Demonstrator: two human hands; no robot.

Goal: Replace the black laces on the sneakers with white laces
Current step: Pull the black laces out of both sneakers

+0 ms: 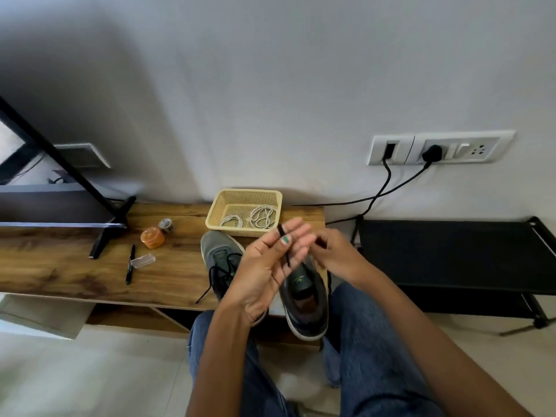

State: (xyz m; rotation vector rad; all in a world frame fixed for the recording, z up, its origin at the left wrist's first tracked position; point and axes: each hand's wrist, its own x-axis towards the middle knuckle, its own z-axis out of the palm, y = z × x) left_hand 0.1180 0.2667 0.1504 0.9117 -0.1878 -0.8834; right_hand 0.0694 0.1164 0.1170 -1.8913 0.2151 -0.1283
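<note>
The left hand (264,266) is raised palm-up above the shoes, fingers almost straight and spread; a black lace (284,251) lies across the fingers near the thumb, which seems to press on it, and hangs down in front of the palm; the right hand (334,254) is just beside it, fingers curled, and appears to pinch the other part of the same lace, but this part is blurred, so I cannot tell the grip for sure.

Two sneakers stand on the wood bench (75,266), toes toward the wall; the left sneaker (221,257) is grey and has its black lace still in, w/ one loose end going to the bench edge; the right sneaker (304,299) is partly behind the hands and its heel goes over the edge.

The white laces (252,218) lie as two coils inside the beige basket (240,195), just behind the sneakers, by the wall.

Left on the bench: orange jar (152,237), small round tin (167,224), black pen (130,264), clear plastic cap (143,260), touching or very near the pen; a black rack (451,254) is at right.
</note>
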